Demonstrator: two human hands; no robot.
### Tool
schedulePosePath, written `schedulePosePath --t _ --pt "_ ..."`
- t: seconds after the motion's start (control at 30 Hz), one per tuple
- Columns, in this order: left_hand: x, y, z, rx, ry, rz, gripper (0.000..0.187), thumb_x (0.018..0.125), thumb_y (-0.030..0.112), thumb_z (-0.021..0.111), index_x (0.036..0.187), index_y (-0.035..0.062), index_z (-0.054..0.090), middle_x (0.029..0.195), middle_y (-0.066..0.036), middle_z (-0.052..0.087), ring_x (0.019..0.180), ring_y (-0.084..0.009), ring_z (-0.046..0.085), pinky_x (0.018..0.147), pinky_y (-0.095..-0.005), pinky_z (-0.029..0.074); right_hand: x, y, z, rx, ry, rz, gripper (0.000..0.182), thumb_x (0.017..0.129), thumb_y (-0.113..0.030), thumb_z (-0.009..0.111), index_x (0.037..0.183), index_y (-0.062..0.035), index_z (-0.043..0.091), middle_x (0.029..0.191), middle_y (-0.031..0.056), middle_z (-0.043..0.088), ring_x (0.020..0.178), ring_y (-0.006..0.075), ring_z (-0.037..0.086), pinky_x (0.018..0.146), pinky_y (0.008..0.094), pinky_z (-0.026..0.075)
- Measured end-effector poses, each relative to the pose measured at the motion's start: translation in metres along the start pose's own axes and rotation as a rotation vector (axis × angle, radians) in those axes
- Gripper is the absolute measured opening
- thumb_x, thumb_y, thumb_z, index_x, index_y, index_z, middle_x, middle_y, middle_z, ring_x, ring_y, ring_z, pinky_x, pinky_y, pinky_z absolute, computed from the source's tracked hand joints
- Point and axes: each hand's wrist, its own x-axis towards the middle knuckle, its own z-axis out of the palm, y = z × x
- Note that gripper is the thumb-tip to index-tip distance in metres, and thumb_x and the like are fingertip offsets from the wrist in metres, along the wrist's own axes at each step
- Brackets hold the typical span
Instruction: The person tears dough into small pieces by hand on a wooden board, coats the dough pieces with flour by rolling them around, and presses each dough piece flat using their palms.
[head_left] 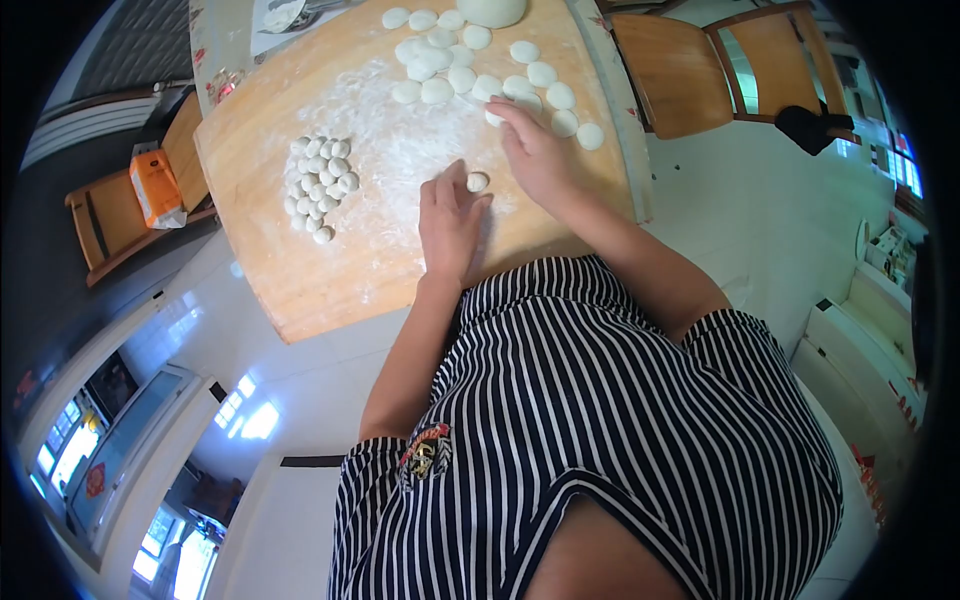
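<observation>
My left hand [450,222] is low over the wooden board, its thumb and index finger closed around a small dough ball [477,182]. Farther forward, my right hand [537,150] reaches to the group of flat dough rounds [436,90]. Its fingers and thumb are at the edge of one dough round [493,118], which they partly cover. Several more small dough balls [320,180] lie clustered on the left side of the board.
The floured wooden board [270,270] sits on a table with a patterned cloth. A large dough lump [492,10] is at the far edge. Wooden chairs [670,75] stand on both sides. An orange package [157,188] rests on the left chair.
</observation>
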Motion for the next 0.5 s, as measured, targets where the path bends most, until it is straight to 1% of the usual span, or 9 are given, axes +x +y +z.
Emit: schedulePosePath --t 0.03,0.1,0.13,0.17,0.23,0.27,0.33,0.47,0.5 --pt "-0.003 -0.001 -0.007 0.01 -0.014 -0.095 0.04 0.09 0.01 0.075 0.129 0.0094 0.067 0.11 -0.015 0.063 0.094 -0.0306 0.064 0.087 -0.0422 0.054 0.003 -0.007 0.009 0.003 -0.003 0.0 0.037 0.105 -0.006 0.053 0.141 -0.0074 0.061 0.152 0.0171 0.056 0.142 0.0299 0.053 0.115 0.0386 0.044" --pt "-0.012 -0.008 -0.021 0.023 -0.029 -0.197 0.037 0.092 0.009 0.072 0.129 0.0097 0.068 0.111 -0.014 0.062 0.094 -0.0295 0.064 0.088 -0.0412 0.054 0.006 -0.019 0.033 -0.46 -0.121 -0.033 0.049 0.11 -0.029 0.05 0.155 -0.0121 0.048 0.167 0.0165 0.037 0.155 0.0329 0.033 0.125 0.0447 0.029" --pt "-0.017 -0.019 -0.028 0.005 -0.014 -0.24 0.037 0.092 0.009 0.072 0.129 0.0087 0.069 0.106 -0.013 0.061 0.091 -0.0264 0.063 0.087 -0.0388 0.054 0.008 -0.017 0.046 -0.63 -0.178 -0.137 0.061 0.109 -0.047 0.045 0.164 -0.0215 0.036 0.173 0.0137 0.023 0.16 0.0367 0.017 0.129 0.0537 0.014" --pt "-0.024 -0.029 -0.035 -0.013 0.003 -0.283 0.036 0.092 0.009 0.073 0.129 0.0076 0.07 0.102 -0.012 0.061 0.089 -0.0232 0.061 0.086 -0.0364 0.054 0.006 -0.014 0.054 -0.625 -0.187 -0.138 0.061 0.109 -0.047 0.045 0.164 -0.0215 0.036 0.173 0.0137 0.023 0.16 0.0367 0.017 0.129 0.0537 0.014" --pt "-0.036 -0.048 -0.047 0.019 0.03 -0.29 0.031 0.093 0.009 0.071 0.124 0.007 0.071 0.102 -0.011 0.062 0.086 -0.0227 0.062 0.084 -0.0356 0.054 0.003 -0.02 0.064 -0.817 -0.298 -0.361 0.061 0.108 -0.051 0.045 0.164 -0.0283 0.036 0.172 0.0122 0.024 0.159 0.0384 0.016 0.127 0.0615 0.011" --pt "-0.042 -0.058 -0.051 0.071 0.074 -0.324 0.029 0.093 0.009 0.071 0.122 0.0064 0.071 0.102 -0.011 0.063 0.085 -0.0226 0.063 0.083 -0.0356 0.054 -0.002 -0.009 0.07 -0.83 -0.341 -0.359 0.061 0.105 -0.052 0.051 0.161 -0.0322 0.04 0.171 0.0109 0.028 0.159 0.0388 0.016 0.125 0.066 0.012" --pt "-0.044 -0.063 -0.06 0.129 0.127 -0.414 0.019 0.095 0.013 0.072 0.112 0.0035 0.07 0.101 -0.011 0.065 0.082 -0.022 0.064 0.08 -0.0356 0.054 -0.003 -0.005 0.071 -0.835 -0.351 -0.363 0.063 0.103 -0.053 0.054 0.16 -0.0314 0.042 0.17 0.0106 0.03 0.159 0.0389 0.016 0.125 0.0657 0.013" --pt "-0.031 -0.066 -0.07 0.062 0.104 -0.497 0.02 0.097 0.016 0.073 0.11 0.0025 0.069 0.102 -0.012 0.064 0.081 -0.022 0.062 0.078 -0.0366 0.054 -0.001 -0.005 0.072 -0.81 -0.336 -0.376 0.065 0.098 -0.053 0.061 0.158 -0.0295 0.047 0.168 0.0096 0.034 0.158 0.0394 0.018 0.125 0.0654 0.015" --pt "-0.024 -0.066 -0.072 0.071 0.175 -0.466 0.021 0.097 0.016 0.073 0.112 0.0026 0.068 0.105 -0.012 0.063 0.079 -0.0216 0.061 0.077 -0.0364 0.053 0.0 -0.006 0.072 -0.815 -0.348 -0.377 0.065 0.098 -0.053 0.061 0.158 -0.0295 0.047 0.168 0.0096 0.034 0.158 0.0394 0.018 0.125 0.0654 0.015"
